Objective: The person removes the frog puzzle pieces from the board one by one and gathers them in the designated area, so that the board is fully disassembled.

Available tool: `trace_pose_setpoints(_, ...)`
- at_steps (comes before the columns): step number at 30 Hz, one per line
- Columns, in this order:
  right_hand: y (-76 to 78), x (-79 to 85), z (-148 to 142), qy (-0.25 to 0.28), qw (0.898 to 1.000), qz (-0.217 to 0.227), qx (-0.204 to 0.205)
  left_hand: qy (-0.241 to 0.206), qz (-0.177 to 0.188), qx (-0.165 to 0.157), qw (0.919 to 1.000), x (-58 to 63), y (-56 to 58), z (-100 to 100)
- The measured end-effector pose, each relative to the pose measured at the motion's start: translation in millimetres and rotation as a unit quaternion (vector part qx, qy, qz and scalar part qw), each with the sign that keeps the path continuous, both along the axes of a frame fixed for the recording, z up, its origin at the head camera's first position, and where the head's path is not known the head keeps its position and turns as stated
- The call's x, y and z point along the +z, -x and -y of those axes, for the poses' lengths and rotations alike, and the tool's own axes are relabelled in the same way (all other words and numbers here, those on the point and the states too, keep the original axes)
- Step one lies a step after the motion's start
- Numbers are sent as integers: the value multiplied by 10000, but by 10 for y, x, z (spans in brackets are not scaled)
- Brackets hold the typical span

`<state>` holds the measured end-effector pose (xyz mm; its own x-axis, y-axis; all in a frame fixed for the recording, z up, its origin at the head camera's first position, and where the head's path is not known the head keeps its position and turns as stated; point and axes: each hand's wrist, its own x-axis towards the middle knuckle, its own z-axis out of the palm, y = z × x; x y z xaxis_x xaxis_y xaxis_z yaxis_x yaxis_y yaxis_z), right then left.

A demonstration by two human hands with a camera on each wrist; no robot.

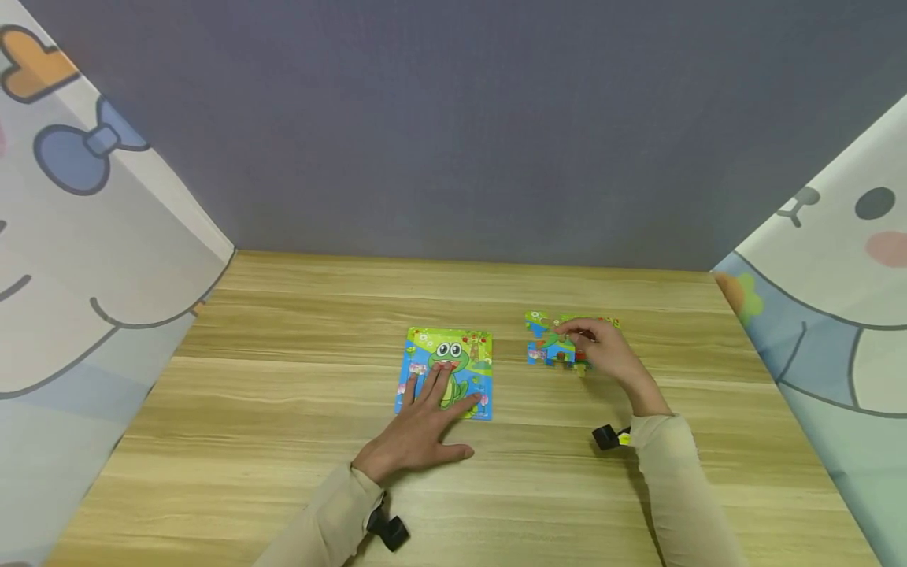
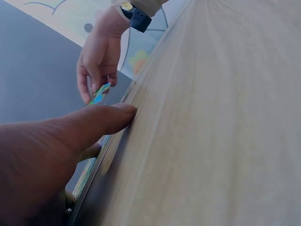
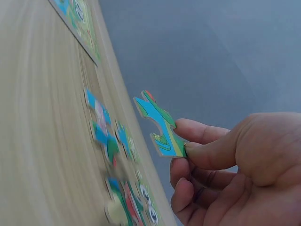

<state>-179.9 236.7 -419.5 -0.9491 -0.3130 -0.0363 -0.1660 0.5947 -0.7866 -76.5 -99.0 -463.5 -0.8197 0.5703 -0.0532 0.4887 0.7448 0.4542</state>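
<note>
A frog puzzle board point(image 1: 449, 370) lies flat on the wooden table point(image 1: 283, 441). My left hand point(image 1: 425, 417) rests on its lower part with fingers spread and straight; its thumb point(image 2: 101, 120) lies along the board's edge. To the right sits a heap of loose puzzle pieces point(image 1: 549, 346). My right hand point(image 1: 602, 350) is over that heap and pinches one blue and green puzzle piece point(image 3: 159, 126) between thumb and fingers, lifted off the table. The same piece point(image 2: 99, 93) shows in the left wrist view.
Loose pieces point(image 3: 115, 155) lie scattered under the lifted one. A grey wall point(image 1: 460, 126) backs the table. Cartoon-printed curtains point(image 1: 85, 260) hang at the left and right point(image 1: 836, 315) sides. Black wrist devices point(image 1: 390, 529) sit on both sleeves.
</note>
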Motion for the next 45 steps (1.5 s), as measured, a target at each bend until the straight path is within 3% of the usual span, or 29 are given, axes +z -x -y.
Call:
trace_pose_setpoints(6,-16,-16,-217,100,9997,127,-172,-20,51,-7,10000,-8,2,-12)
trace_pose_setpoints(22,-32,-70,-640,131,9988,-150,-451,31,29,30,10000,-12,-3,-1)
trace_pose_setpoints(45,-12,-137,-761,-832,9937,169,-731,-46,16,13,10000,21,-8,1)
